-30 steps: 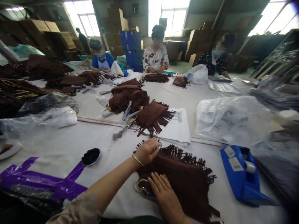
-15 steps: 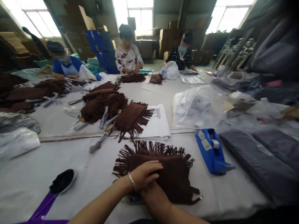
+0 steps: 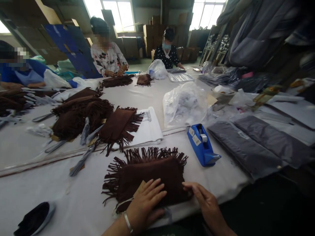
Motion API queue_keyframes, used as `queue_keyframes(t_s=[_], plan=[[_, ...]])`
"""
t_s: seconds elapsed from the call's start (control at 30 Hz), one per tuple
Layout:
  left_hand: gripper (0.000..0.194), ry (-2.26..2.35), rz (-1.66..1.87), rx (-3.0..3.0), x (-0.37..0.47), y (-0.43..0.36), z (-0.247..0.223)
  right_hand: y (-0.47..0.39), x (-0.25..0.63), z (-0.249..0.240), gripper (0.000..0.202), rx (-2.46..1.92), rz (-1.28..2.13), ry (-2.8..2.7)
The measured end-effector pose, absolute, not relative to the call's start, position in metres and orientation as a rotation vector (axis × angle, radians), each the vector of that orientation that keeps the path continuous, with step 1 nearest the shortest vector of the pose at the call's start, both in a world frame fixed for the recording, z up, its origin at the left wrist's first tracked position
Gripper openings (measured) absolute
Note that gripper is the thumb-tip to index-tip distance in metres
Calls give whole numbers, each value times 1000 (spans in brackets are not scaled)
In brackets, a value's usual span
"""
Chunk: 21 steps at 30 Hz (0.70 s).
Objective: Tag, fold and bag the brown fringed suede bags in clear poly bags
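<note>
Uncrossing, my left hand point(image 3: 144, 204) lay spread on the bag point(image 3: 152, 172), my right hand point(image 3: 208, 202) narrow at its edge, grip unclear.

No text, brand or number is legible. The white labels point(image 3: 196, 140) on the blue tape dispenser point(image 3: 205, 154) and the small label point(image 3: 243, 134) on the gray package point(image 3: 248, 149) are unreadable.
</note>
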<state>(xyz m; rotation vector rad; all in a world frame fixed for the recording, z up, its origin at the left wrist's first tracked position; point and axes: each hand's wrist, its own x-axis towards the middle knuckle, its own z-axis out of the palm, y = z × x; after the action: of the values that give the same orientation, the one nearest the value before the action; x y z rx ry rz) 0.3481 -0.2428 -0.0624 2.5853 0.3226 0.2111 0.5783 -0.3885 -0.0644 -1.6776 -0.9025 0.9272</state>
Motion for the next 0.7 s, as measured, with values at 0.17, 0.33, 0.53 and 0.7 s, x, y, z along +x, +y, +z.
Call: queue_keyframes(t_s=[0.17, 0.33, 0.53, 0.7], plan=[[66, 254, 24, 2652, 404, -261, -74, -427, 598, -99, 48, -1617, 981, -285], [60, 245, 26, 2695, 426, -263, -91, -429, 601, -98, 61, -1496, 1204, -133], [67, 240, 499, 2610, 410, -258, -84, -402, 580, -75, 79, -1040, 1755, -424], [67, 180, 626, 2615, 403, -260, -73, -335, 558, -69, 82, -1109, 1344, -555]])
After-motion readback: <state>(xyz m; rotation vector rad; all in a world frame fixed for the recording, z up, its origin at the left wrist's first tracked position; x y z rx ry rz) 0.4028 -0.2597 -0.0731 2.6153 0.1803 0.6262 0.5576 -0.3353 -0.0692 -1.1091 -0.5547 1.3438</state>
